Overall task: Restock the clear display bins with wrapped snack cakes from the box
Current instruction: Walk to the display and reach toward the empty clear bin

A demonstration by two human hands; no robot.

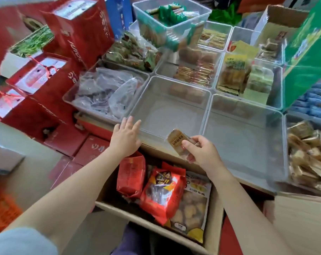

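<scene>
My right hand (200, 151) pinches a small brown wrapped snack cake (178, 139) just above the near rim of an empty clear display bin (167, 115). My left hand (125, 135) has straight fingers and touches that bin's near left corner. A second empty clear bin (244, 144) stands to its right. Below my arms sits an open cardboard box (213, 230) holding a red snack bag (131, 175), a red bag with a clear window (163, 196) and a bag of round golden cakes (191, 207).
Other clear bins behind hold packaged snacks (194, 70), and one on the left holds loose plastic bags (108, 91). A raised bin with green packets (170, 17) sits on top. Red gift boxes (40, 74) stack at left; a green carton (306, 52) stands at right.
</scene>
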